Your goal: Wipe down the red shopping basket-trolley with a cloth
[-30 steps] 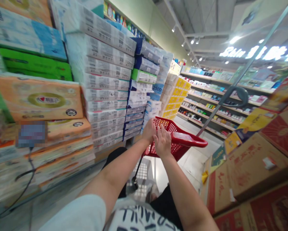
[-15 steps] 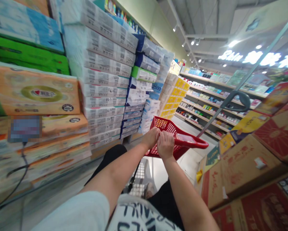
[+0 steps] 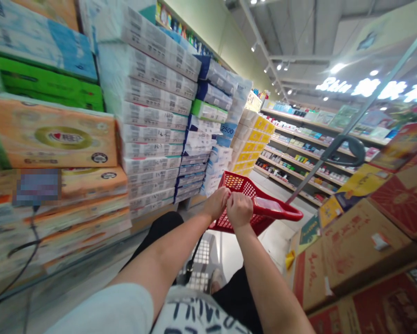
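In front of me is a red shopping cart (image 3: 238,182) with a perforated plastic basket. Its red handle (image 3: 287,212) carries a pale label panel and stretches out to the right. My left hand (image 3: 216,202) is closed round the left end of the handle. Right beside it, touching or nearly so, my right hand (image 3: 240,208) grips the same bar, fingers wrapped over the top. Both hands cover the part of the handle they hold. The basket's inside is mostly hidden.
Tall stacks of white wrapped packs (image 3: 156,88) and orange tissue packs (image 3: 58,134) line the left. Cardboard cartons (image 3: 363,236) are piled close on the right. A grey pole (image 3: 385,88) slants above them. Stocked shelves (image 3: 298,148) stand at the far end of the aisle.
The view has shifted slightly, so the stacks on the left sit a little further right and lower. Both hands keep their hold on the cart handle.
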The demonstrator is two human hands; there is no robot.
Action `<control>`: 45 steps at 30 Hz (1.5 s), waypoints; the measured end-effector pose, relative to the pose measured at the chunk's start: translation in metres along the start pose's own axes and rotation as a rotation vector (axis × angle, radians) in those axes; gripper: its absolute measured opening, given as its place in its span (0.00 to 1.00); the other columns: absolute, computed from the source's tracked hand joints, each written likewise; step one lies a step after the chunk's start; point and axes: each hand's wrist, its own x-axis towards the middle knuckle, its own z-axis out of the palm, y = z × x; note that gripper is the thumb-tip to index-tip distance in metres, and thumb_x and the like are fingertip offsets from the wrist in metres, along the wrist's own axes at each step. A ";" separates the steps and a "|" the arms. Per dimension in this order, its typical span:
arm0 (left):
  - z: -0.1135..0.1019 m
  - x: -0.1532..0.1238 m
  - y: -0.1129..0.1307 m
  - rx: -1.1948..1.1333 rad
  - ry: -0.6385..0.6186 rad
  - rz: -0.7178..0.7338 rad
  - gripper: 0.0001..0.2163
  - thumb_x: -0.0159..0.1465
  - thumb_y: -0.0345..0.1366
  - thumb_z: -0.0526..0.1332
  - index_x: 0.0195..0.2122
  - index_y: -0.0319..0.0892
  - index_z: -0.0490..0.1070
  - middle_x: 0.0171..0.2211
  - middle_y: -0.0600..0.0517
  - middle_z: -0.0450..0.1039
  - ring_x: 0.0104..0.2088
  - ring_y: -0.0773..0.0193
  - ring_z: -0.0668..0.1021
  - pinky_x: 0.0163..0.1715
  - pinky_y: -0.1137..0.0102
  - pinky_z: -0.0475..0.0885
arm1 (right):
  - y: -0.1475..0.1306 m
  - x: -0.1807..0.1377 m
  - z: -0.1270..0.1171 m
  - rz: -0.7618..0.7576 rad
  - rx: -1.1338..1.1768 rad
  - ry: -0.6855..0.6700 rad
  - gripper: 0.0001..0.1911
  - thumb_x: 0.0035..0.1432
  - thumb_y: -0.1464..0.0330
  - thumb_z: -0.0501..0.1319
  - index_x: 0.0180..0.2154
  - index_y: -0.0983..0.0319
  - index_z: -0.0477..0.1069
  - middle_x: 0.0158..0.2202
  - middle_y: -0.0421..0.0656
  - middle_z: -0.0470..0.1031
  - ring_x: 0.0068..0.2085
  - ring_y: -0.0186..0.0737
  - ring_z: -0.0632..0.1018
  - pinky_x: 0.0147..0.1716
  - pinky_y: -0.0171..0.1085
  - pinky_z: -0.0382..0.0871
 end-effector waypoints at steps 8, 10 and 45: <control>0.001 -0.001 0.000 -0.006 0.012 0.001 0.16 0.72 0.39 0.38 0.41 0.44 0.65 0.42 0.49 0.70 0.48 0.62 0.71 0.53 0.62 0.67 | 0.004 -0.005 0.006 -0.054 0.038 0.112 0.17 0.66 0.65 0.49 0.40 0.62 0.75 0.40 0.49 0.77 0.44 0.43 0.75 0.47 0.41 0.60; 0.000 -0.002 0.001 0.002 0.002 0.006 0.16 0.72 0.38 0.39 0.41 0.45 0.65 0.42 0.49 0.70 0.48 0.62 0.71 0.54 0.62 0.67 | 0.004 -0.009 0.006 -0.056 0.039 0.160 0.17 0.66 0.65 0.48 0.41 0.62 0.75 0.41 0.50 0.77 0.45 0.44 0.74 0.48 0.42 0.59; -0.003 -0.004 -0.002 0.027 0.003 0.014 0.18 0.72 0.38 0.38 0.43 0.45 0.66 0.44 0.49 0.71 0.51 0.62 0.70 0.56 0.62 0.65 | 0.009 -0.008 -0.002 -0.036 0.076 0.148 0.14 0.65 0.67 0.50 0.40 0.62 0.74 0.39 0.48 0.77 0.43 0.43 0.73 0.46 0.40 0.59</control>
